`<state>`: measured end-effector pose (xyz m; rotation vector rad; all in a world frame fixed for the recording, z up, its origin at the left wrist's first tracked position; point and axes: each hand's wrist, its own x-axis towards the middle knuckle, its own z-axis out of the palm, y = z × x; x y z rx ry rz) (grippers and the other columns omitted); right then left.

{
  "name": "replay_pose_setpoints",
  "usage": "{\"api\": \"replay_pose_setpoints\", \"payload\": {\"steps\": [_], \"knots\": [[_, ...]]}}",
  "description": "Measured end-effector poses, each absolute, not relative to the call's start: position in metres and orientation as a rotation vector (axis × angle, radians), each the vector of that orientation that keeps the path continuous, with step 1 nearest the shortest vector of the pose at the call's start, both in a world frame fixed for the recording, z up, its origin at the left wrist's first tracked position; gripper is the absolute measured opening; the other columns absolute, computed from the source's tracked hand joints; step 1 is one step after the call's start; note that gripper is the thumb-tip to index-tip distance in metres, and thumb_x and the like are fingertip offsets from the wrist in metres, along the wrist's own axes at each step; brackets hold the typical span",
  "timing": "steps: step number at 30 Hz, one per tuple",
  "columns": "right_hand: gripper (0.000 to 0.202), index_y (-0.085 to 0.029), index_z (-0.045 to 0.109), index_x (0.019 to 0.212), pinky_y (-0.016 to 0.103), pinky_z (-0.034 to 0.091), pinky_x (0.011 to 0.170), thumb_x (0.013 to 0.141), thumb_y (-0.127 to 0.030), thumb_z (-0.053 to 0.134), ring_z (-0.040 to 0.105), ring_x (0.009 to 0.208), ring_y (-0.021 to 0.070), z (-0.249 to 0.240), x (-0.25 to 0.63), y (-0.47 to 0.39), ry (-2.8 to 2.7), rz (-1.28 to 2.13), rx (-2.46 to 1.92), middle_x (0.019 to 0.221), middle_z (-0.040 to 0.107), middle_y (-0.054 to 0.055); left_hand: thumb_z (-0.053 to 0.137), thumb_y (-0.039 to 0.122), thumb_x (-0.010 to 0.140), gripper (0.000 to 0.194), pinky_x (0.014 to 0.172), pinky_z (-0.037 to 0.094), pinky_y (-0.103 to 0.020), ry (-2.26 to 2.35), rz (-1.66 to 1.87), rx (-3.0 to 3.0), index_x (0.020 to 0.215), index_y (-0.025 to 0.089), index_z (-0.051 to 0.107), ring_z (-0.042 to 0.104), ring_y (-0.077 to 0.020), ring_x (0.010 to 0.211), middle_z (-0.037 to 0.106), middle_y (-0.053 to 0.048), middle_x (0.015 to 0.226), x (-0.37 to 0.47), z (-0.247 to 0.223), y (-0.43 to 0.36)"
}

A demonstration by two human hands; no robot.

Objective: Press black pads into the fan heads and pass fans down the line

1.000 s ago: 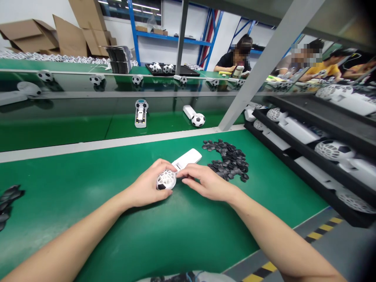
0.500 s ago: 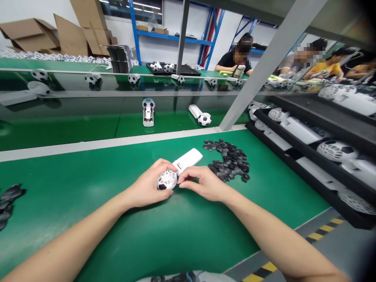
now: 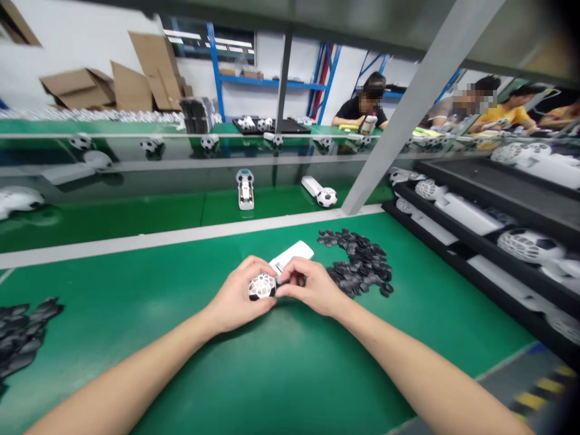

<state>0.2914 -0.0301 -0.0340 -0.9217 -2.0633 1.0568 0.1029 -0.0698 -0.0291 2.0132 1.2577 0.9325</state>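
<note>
My left hand [image 3: 238, 299] is wrapped round the ball-shaped head of a white handheld fan [image 3: 261, 285], which has an openwork grille and black soccer-ball patches. The fan's white handle points away to the upper right, partly covered by my fingers. Thumb and fingers of my right hand [image 3: 315, 285] pinch together at the head's right edge, where a small black piece [image 3: 278, 286] shows at the fingertips, mostly hidden. Right of that hand lies a pile of small black pieces [image 3: 362, 260] on the green table.
More black pieces [image 3: 27, 338] lie at the left. Behind a pale ledge [image 3: 203, 231], fans such as one with a soccer-ball head [image 3: 326, 196] rest on a green surface. Stacked black trays [image 3: 457, 248] of fans stand right, beside a slanted grey post [image 3: 399, 115]. Co-workers sit beyond.
The view has shifted, so the scene sits slightly lower and farther right. My right fingertips are now closer against the fan head; my left hand keeps its hold.
</note>
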Motion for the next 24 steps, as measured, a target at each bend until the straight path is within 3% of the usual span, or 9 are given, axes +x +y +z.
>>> {"api": "replay_pose_setpoints", "payload": {"steps": [4,8,12,17,21,24], "knots": [[0.016,-0.018,0.053,0.07,0.023,0.039,0.057,0.078,-0.03,0.059,0.047,0.061,0.011,-0.027,0.297,-0.028,-2.114,0.958,-0.954,0.069,0.052,0.0,0.062,0.024,0.069,0.03,0.086,0.042,-0.029,1.71,1.021,2.04,0.098,0.021,0.054,0.053,-0.0181,0.097,0.052,-0.002,0.104,0.056,-0.015,-0.018],[0.014,-0.02,0.053,0.07,0.024,0.039,0.058,0.082,-0.027,0.053,0.05,0.065,0.0132,-0.031,0.298,-0.027,-2.274,0.888,-0.968,0.071,0.054,0.001,0.055,0.028,0.076,0.035,0.091,0.037,-0.04,2.211,1.108,1.901,0.108,0.016,0.049,0.046,-0.0258,0.108,0.047,-0.01,0.113,-0.006,-0.01,0.044],[0.013,-0.022,0.052,0.072,0.025,0.041,0.059,0.083,-0.028,0.049,0.052,0.066,0.0143,-0.04,0.301,-0.028,-2.38,0.875,-0.981,0.073,0.054,0.001,0.056,0.023,0.075,0.052,0.088,0.035,-0.052,2.555,1.038,1.686,0.123,0.013,0.04,0.042,-0.0365,0.112,0.043,-0.021,0.12,-0.04,-0.04,0.066],[0.011,-0.025,0.054,0.086,0.028,0.046,0.066,0.084,-0.033,0.047,0.056,0.082,0.018,-0.037,0.295,-0.03,-2.372,0.911,-0.95,0.095,0.058,0.006,0.058,0.03,0.076,0.068,0.098,0.025,-0.05,2.748,1.01,1.631,0.134,0.013,0.026,0.024,-0.0353,0.125,0.028,-0.022,0.135,-0.044,-0.07,0.066],[0.035,-0.028,0.05,0.116,0.03,0.047,0.082,0.082,-0.037,0.05,0.052,0.103,0.0198,-0.007,0.244,-0.043,-2.448,1.175,-0.788,0.129,0.043,0.007,0.059,0.032,0.075,0.069,0.103,0.017,-0.045,2.798,0.987,1.654,0.133,0.012,0.027,0.021,-0.0325,0.127,0.025,-0.019,0.138,-0.043,-0.07,0.066],[0.06,-0.024,0.033,0.134,0.038,0.034,0.1,0.08,-0.045,0.05,0.029,0.127,0.024,0.009,0.188,-0.062,-2.507,1.322,-0.672,0.145,0.021,0.006,0.06,0.03,0.076,0.064,0.104,0.017,-0.046,2.826,0.974,1.638,0.13,0.011,0.031,0.022,-0.0327,0.127,0.025,-0.019,0.138,-0.044,-0.069,0.065]]}}
